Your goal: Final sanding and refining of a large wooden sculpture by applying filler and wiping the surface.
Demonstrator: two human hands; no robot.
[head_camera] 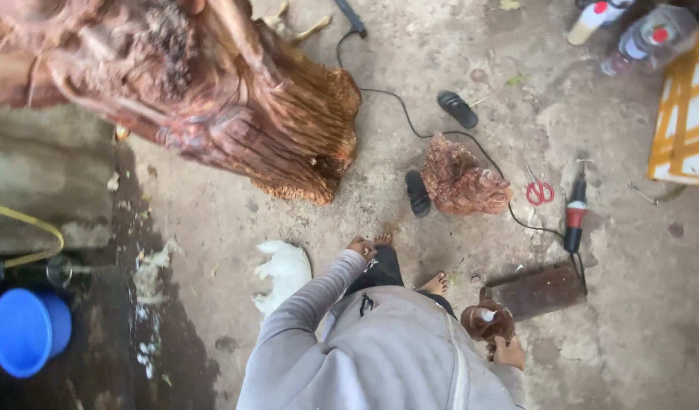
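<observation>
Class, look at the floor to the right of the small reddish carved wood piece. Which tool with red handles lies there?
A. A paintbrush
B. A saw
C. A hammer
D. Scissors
D: the scissors with red handle loops lie on the concrete floor, just right of the small carved wood piece and left of the black-and-red power tool.

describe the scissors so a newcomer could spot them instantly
Start at the huge reddish carved tree trunk at upper left, then go right past the smaller carved wood chunk on the concrete floor. The scissors lie just right of it, beside a black-and-red power tool; only they have red loop handles.
</observation>
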